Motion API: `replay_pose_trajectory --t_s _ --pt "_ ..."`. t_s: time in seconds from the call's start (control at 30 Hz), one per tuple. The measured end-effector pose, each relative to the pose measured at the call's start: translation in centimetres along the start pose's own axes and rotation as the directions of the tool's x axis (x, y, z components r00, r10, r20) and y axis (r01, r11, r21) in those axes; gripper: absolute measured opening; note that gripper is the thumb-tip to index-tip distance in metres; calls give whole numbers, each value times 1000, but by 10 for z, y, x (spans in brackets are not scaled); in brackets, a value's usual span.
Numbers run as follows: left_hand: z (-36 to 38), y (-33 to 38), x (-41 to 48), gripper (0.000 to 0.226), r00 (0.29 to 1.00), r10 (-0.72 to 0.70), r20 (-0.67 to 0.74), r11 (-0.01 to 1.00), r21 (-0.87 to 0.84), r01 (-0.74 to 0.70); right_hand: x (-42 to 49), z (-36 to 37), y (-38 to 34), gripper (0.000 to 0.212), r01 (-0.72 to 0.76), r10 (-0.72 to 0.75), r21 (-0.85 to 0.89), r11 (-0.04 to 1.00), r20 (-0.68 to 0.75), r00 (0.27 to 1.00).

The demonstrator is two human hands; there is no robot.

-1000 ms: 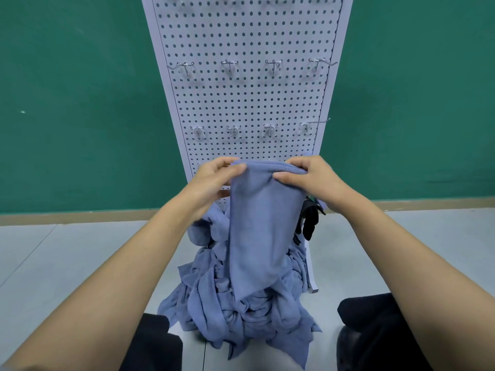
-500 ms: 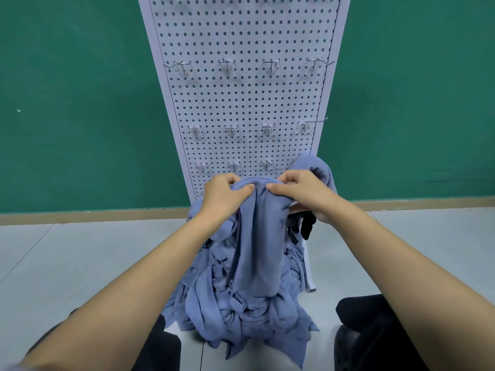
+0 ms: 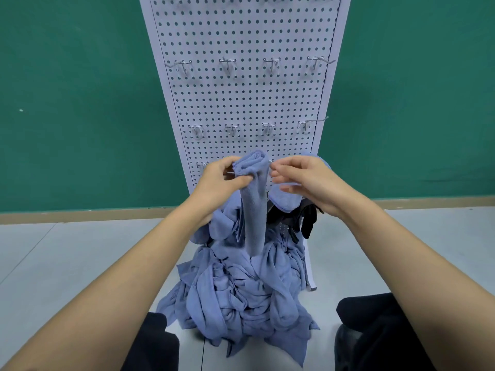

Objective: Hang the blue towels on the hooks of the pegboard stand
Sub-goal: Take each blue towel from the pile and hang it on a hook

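Pinching the bunched top of a blue towel (image 3: 253, 210) at the centre of the frame, the left hand (image 3: 222, 180) holds it low against the pegboard stand (image 3: 241, 97), under a row of bare hooks (image 3: 231, 128) and above the pile (image 3: 241, 295) of towels. The right hand (image 3: 302, 180) hovers beside it, fingers loosely curled; whether they grasp anything cannot be told. The cloth looks soft, light and limp, so it is probably best gripped at the gathered top fold.

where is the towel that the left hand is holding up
The towel hangs at centre of the head view, its bunched top pinched by the left hand before the pegboard stand, right hand to its right, towel pile below.
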State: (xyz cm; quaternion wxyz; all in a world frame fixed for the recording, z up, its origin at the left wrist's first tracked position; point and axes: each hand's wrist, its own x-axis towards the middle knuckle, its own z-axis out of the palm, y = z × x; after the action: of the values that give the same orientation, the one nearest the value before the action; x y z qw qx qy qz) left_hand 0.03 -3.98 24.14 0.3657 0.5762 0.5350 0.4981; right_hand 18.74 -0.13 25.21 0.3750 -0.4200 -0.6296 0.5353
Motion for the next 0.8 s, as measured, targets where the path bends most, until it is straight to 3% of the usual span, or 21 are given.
replay_pose_trajectory --t_s 0.03,0.1,0.2,0.27,0.37,0.5,0.67,0.8 --pt "-1 1 1 27 1000 3 23 1000 -18 -2 1 -4 1 17 57 -61 -142 988 -25 998" --pt "-3 3 2 32 996 9 85 999 -52 -5 2 -9 4 34 115 -102 -299 947 61 993" --pt "-1 3 2 36 991 -6 131 996 -93 18 1 -5 8 33 121 -61 -269 955 222 973" --pt "-2 -2 3 36 994 -38 106 997 -63 45 6 -4 14 28 126 -92 -259 958 139 986" --pt "-3 -12 3 39 995 -94 15 986 138 91 18 -9 22 27 60 -72 -259 964 -40 997" --pt "9 -17 -7 33 975 -202 89 968 168 185 24 -8 23 36 19 -65 -191 981 -239 969" --pt "39 -27 -15 71 974 -189 126 951 272 150 18 12 9 32 75 -110 -147 986 -244 964" --pt "56 -41 -11 84 995 -95 15 942 326 85 9 24 -2 33 145 -142 -1 989 -207 968"
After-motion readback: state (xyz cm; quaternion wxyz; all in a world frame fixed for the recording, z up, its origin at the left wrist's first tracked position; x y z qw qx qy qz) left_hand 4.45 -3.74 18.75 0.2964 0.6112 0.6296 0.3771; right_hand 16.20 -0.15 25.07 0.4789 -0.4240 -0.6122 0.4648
